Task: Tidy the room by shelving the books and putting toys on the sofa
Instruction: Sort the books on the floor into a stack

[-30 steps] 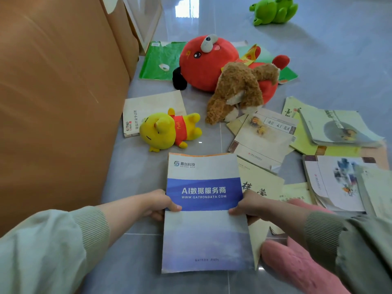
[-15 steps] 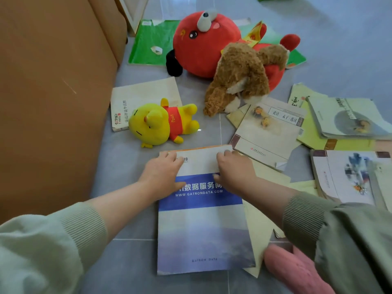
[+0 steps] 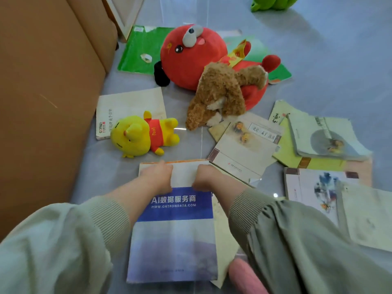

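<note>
A blue-and-white book (image 3: pixel 176 230) lies flat on the grey floor right in front of me. My left hand (image 3: pixel 158 177) and my right hand (image 3: pixel 206 177) are side by side at its far edge, fingers curled over that edge. Beyond the book lies a yellow bear toy (image 3: pixel 144 136) in a red shirt. Farther back, a brown plush (image 3: pixel 220 96) lies across a big red plush (image 3: pixel 191 58). A green plush (image 3: pixel 273 3) sits at the top edge. More books lie scattered: a cream book (image 3: pixel 131 102), a green book (image 3: pixel 137 52), and several at the right (image 3: pixel 246 149).
A tall brown panel (image 3: pixel 46 92) walls off the whole left side. A white frame (image 3: pixel 127 15) leans at the back left. Overlapping books (image 3: pixel 324 139) cover the floor to the right. A pink soft thing (image 3: pixel 246 276) pokes out under my right sleeve.
Both hands have moved from the book's side edges up to its far edge, and their fingers have curled over it. The view has shifted forward.
</note>
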Demonstrator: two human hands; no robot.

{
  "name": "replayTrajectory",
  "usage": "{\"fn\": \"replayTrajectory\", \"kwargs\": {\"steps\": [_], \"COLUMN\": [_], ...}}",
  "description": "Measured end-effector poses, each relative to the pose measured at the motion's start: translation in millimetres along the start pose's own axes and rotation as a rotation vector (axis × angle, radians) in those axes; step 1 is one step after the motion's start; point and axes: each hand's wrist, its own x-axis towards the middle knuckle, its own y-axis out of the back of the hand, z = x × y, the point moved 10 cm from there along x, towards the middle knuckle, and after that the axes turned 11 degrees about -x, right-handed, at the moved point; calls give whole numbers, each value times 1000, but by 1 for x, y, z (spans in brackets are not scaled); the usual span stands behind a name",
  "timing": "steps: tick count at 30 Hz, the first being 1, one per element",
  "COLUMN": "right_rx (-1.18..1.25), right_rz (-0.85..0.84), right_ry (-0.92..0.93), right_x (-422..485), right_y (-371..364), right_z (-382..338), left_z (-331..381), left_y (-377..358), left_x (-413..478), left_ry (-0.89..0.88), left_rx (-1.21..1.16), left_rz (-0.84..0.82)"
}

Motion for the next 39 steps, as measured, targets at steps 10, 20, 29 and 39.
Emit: {"fn": "replayTrajectory", "kwargs": {"steps": [10,20,29,39], "right_rx": [465,330,202,-197], "right_rz": [427,689,772,549], "right_ry": [-7,-112,-16,19], "right_x": [-86,-73,0,158], "right_y": [157,250,355,393], "right_z": [110,124,56,-37], "left_z": [87,67,-6,-135], "left_y": [118,213,288,281], "left_x": [-42,2,90,209], "left_ry": [-25,-46,-85,228], "left_rx": [-287,-388,-458,-747], "left_rz": [246,388,230,402]}}
